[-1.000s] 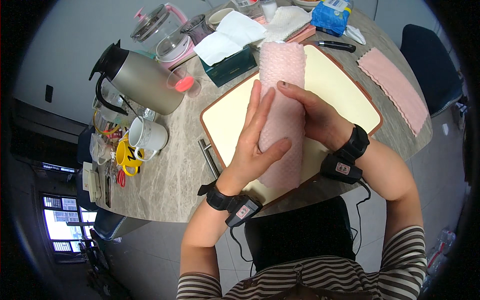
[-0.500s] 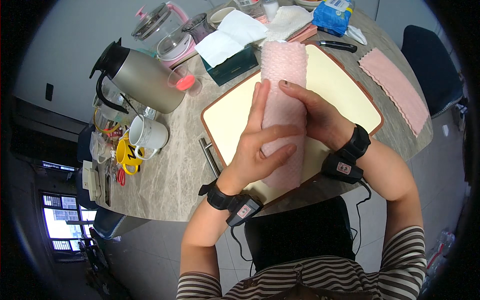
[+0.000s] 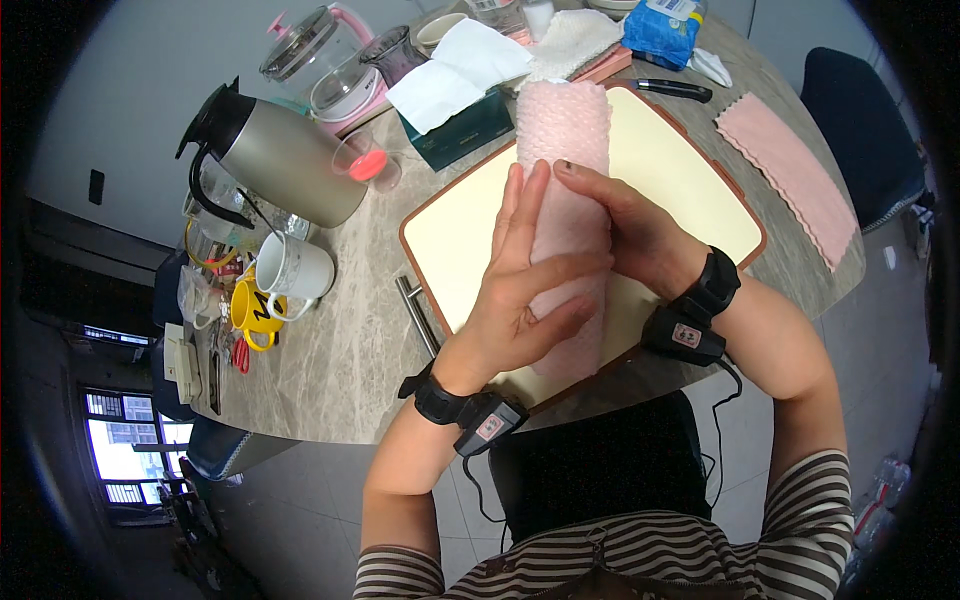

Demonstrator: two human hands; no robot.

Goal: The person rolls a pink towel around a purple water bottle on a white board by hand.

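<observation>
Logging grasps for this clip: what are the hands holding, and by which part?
Both hands hold the pink towel roll at its middle, over the cream mat: left hand against its left side, right hand on its right.

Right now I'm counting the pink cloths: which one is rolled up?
The pink cloth under both hands, the left hand and right hand, is rolled into a tube on the cream tray. The other pink cloth lies flat, untouched, at the right.
</observation>
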